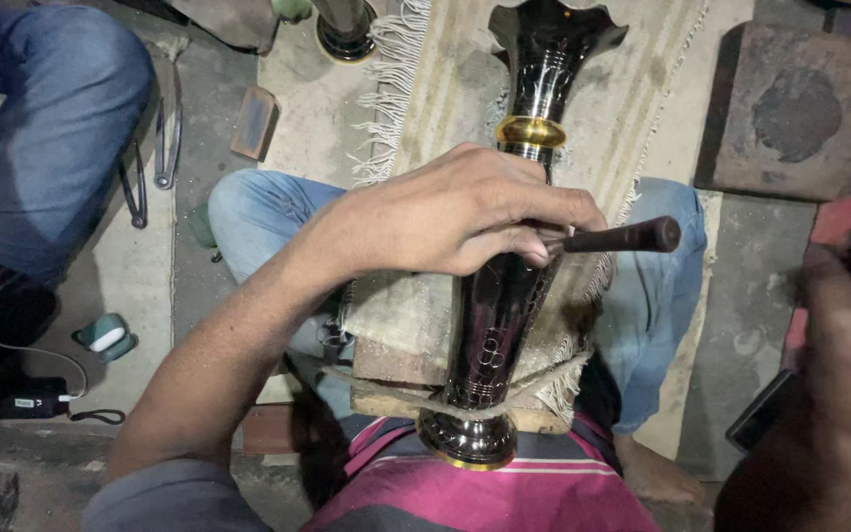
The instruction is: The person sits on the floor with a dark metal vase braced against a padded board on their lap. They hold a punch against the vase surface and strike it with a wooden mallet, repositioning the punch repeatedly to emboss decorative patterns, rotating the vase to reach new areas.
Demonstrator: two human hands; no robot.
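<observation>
Vase [504, 315] lies under left grip [465, 212].

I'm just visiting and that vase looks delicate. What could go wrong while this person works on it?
The left hand presses a dark-handled tool against the glossy black vase; a slip could scratch the finish. The vase lies across the lap on a wooden block, seemingly held by a cord, so it might roll. The right hand is blurred, so its grip cannot be judged.

Dark phone screen [762, 412] at lower right, black rectangle, unlit, lying on floor. No package, label or sign visible.
</observation>
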